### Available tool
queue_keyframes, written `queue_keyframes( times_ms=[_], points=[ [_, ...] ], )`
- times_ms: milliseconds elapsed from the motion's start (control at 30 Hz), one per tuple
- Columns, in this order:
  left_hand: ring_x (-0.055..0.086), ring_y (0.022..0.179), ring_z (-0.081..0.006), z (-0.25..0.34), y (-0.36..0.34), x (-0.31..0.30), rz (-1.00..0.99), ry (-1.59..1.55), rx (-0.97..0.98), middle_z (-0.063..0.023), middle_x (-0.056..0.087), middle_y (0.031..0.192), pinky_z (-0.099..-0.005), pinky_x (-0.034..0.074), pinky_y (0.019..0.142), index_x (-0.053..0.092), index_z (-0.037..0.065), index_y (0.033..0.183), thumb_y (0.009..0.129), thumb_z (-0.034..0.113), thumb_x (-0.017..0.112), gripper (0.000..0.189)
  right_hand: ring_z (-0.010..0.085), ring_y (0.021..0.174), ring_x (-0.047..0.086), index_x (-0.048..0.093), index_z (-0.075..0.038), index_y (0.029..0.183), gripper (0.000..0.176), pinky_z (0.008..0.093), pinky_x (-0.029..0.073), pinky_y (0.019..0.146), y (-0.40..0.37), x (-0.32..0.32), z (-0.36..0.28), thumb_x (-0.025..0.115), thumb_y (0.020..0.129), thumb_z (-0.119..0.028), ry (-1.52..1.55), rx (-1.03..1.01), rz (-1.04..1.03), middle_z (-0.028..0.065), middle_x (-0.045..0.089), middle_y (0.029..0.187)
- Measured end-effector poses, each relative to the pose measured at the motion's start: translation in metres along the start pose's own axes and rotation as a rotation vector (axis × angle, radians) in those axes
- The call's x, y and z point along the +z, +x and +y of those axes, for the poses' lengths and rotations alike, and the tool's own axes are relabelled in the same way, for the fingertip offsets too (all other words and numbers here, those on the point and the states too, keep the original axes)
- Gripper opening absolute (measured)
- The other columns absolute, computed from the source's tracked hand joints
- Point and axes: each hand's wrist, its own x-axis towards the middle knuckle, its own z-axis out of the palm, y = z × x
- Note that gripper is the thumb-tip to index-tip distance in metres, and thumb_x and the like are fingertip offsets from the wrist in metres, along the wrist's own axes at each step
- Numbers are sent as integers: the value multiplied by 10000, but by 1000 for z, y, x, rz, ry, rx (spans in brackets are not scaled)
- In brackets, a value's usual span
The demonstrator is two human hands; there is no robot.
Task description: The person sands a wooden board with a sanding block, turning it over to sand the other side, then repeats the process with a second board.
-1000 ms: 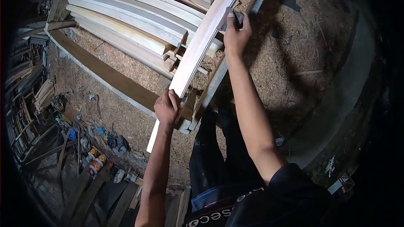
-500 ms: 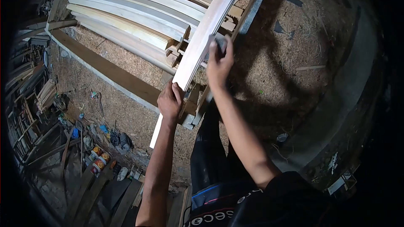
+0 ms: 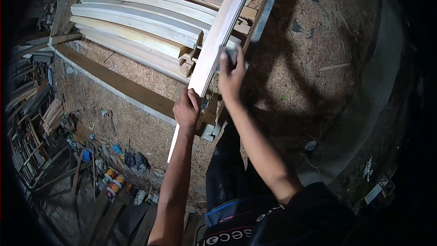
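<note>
A long pale wooden board (image 3: pixel 215 36) runs slantwise from the top of the view down past my left hand, with grooves along its right edge. My left hand (image 3: pixel 186 109) is wrapped round the board close to its near end, thumb on the top face. Against the right edge, farther up, my right hand (image 3: pixel 232 79) grips a dark grey sanding block (image 3: pixel 231 53) between thumb and fingers. That block is blurred and partly covered by the fingers. Under the board lies a wooden support frame (image 3: pixel 210 109).
Several pale moulded boards (image 3: pixel 136 23) lie side by side at the upper left. A long beam (image 3: pixel 123 78) crosses below them over wood shavings. Paint tubs (image 3: pixel 114 182) and scrap stand at the lower left. A grey strip of ground (image 3: pixel 364 105) curves along the right.
My right hand has slid a little along the board's edge toward my left hand, with the sanding block in it. My left hand keeps its hold; the view has shifted slightly.
</note>
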Motion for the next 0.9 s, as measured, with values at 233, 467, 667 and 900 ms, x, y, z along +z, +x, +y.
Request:
queue_keyframes(
  times_ms=[233,467,667,900],
  points=[
    [682,752,-457,1,2,0,7,12,24,-263,699,887,-519,550,670,641,47,1210,1032,256,465,326,341,1203,578,435,77,1414,537,415,450,1032,24,7,-9,626,1001,-208,34,88,74,297,549,1321],
    [684,808,-455,2,2,-2,-9,-3,24,-263,700,937,-520,552,695,641,45,1216,1037,270,459,340,251,1085,602,486,57,1381,533,368,470,958,53,-5,9,635,1005,-290,222,37,63,204,626,1203],
    [687,844,-451,0,0,0,-26,-1,-1,-266,701,961,-510,557,725,654,40,1221,1037,283,461,362,177,1013,573,506,41,1365,502,316,472,912,-10,-9,11,659,994,-262,197,157,53,112,627,1079],
    [686,850,-456,-2,2,1,-61,32,-44,-275,696,980,-513,558,741,653,33,1227,1041,303,446,387,167,985,564,497,38,1371,462,305,475,889,-16,2,16,637,1008,-211,235,114,69,104,611,1051]
  ],
)
